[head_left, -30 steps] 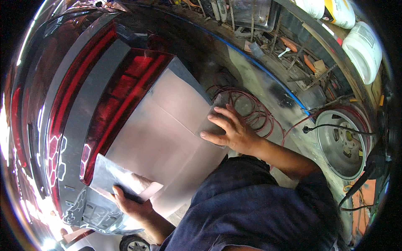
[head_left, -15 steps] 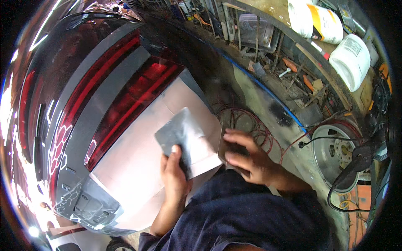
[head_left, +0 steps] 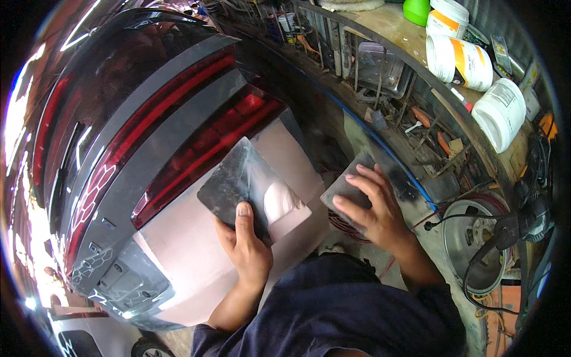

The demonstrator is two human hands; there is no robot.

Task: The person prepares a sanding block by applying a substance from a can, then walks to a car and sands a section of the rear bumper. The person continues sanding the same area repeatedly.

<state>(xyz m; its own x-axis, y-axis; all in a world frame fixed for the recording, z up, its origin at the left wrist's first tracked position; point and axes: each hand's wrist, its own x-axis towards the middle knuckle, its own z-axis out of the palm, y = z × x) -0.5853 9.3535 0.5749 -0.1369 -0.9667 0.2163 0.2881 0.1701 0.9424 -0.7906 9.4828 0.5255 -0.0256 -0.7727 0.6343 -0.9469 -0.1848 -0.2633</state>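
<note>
My left hand (head_left: pixel 248 253) grips a dark grey flat board (head_left: pixel 225 184), its thumb laid on top. Smooth pale pink putty (head_left: pixel 281 201) sits on the board's right part, below a thin grey smear. My right hand (head_left: pixel 376 208) holds a dark, flat, squarish spreader (head_left: pixel 351 189), fingers spread over its face, to the right of the board and apart from it. Behind the board is the rear corner of a car, its panel (head_left: pixel 184 253) covered in matte pale pink. A red tail light (head_left: pixel 202 149) runs above that panel.
On the right, a workbench (head_left: pixel 392 27) bears white tubs (head_left: pixel 458 62) and a green container (head_left: pixel 416 11). A wheel rim (head_left: pixel 452 250), a blue hose (head_left: pixel 386 146) and red hoses lie on the floor side. Another vehicle (head_left: pixel 80 333) stands at lower left.
My right hand has moved right, away from the board, and the spreader now shows plainly. The board has tilted and turned slightly. The whole view has shifted a little.
</note>
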